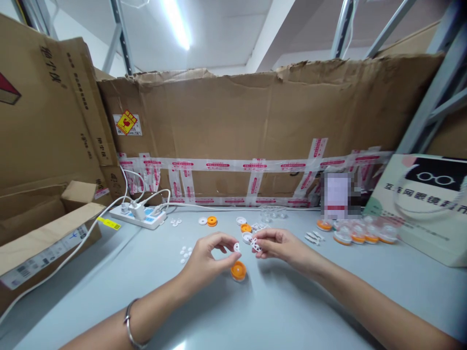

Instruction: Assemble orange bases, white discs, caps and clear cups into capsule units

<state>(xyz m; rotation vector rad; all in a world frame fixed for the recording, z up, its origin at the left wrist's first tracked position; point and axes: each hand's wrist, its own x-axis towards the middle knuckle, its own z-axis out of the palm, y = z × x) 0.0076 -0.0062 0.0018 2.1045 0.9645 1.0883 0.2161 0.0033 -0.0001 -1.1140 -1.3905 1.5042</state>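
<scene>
My left hand (207, 257) is over the middle of the grey table (255, 311), its thumb and fingers pinched on a small white disc (236, 247). Just below it an orange cap (238, 270) rests on the table by the thumb. My right hand (280, 244) is close beside it, fingers closed on a white plastic piece with holes (256, 245). The two hands almost meet. More white and orange caps (246, 228) lie just behind the hands.
A white power strip (140, 215) with plugs and cables sits at the back left. Small white discs (186, 253) lie left of my hand. A row of clear and orange cases (359, 232) stands at right, beside a printed box (426, 204). Cardboard walls enclose the table.
</scene>
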